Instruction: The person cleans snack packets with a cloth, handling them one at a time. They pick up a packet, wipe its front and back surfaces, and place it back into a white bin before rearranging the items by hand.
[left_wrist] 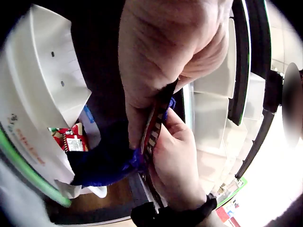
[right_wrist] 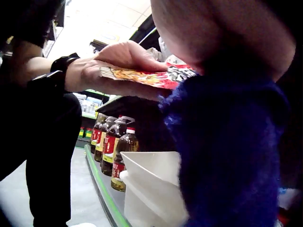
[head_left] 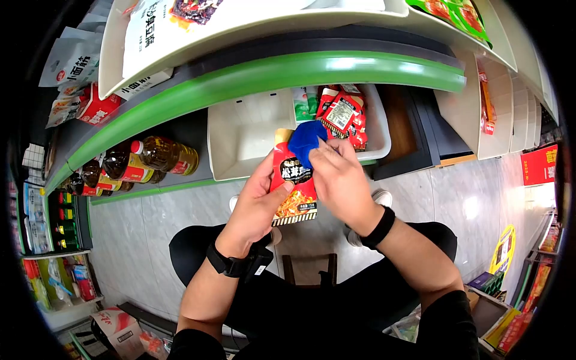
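In the head view my left hand (head_left: 255,201) grips a red seasoning packet (head_left: 294,180) by its left side, thumb across its front. A noodle-like picture and a striped lower edge show on the packet. My right hand (head_left: 348,177) pinches a bunched blue cloth (head_left: 306,141) against the packet's upper right part, hiding some of its print. In the right wrist view the cloth (right_wrist: 232,142) hangs large in front, with the packet (right_wrist: 147,77) lying flat in the left hand behind it. The left wrist view shows the packet (left_wrist: 152,127) edge-on between both hands.
Beyond the hands, a white bin (head_left: 246,129) stands on the low shelf beside another bin (head_left: 381,135) holding several red packets (head_left: 343,114). Oil bottles (head_left: 165,155) line the shelf at left. A green shelf edge (head_left: 288,71) runs above; a small stool (head_left: 309,270) is below.
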`<action>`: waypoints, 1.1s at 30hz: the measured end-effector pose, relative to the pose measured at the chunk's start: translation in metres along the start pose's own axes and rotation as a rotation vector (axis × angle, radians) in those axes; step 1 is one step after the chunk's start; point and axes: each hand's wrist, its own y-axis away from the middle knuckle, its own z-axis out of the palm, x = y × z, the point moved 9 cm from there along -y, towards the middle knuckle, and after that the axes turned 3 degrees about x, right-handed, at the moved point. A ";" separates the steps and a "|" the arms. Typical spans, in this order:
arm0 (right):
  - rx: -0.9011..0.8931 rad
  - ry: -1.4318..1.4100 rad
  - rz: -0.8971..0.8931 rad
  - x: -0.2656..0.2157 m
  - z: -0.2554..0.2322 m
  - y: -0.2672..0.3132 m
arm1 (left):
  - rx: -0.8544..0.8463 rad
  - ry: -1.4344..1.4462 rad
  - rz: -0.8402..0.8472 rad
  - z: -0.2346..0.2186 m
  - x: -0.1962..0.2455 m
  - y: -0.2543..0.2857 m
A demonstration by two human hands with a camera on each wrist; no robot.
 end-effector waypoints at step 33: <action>-0.053 -0.134 0.205 0.055 -0.005 -0.006 | 0.048 0.149 0.115 -0.006 0.017 0.004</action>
